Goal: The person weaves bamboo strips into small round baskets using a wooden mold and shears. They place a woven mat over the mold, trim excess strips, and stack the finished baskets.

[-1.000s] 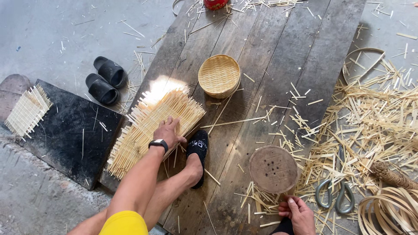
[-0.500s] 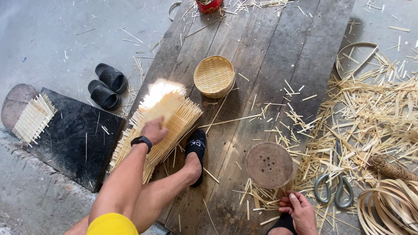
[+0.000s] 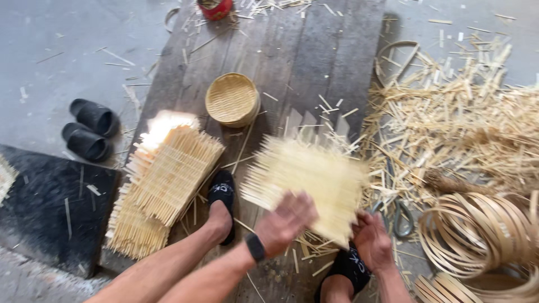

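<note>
Two hands on one woven bamboo mat (image 3: 309, 182), which is blurry but clearly up off the boards (image 3: 314, 67) and tilted, roughly between the two feet. Left hand (image 3: 286, 221) has it at the near edge, a bit left of centre, fingers curled over the mat so the weave sits under the fingertips; it's too smeared to tell how tight that hold is. Right hand (image 3: 371, 240) is at the near right corner, fingers closed around the edge, the mat sticking up and away from the palm. There's a dark watch (image 3: 255, 247) on the left wrist.

Just left of the mat, past the black shoe (image 3: 222, 193), is a stack of mats (image 3: 163, 188) lying on the boards. A small round basket (image 3: 231, 100) sits further up, well apart from the hands. Scissors (image 3: 400, 216) lie just right of the right hand, with a big pile of bamboo scraps (image 3: 466, 123) beyond and coiled bamboo strips (image 3: 483, 235) at the right. Pair of black slippers (image 3: 90, 129) off on the concrete at left.
</note>
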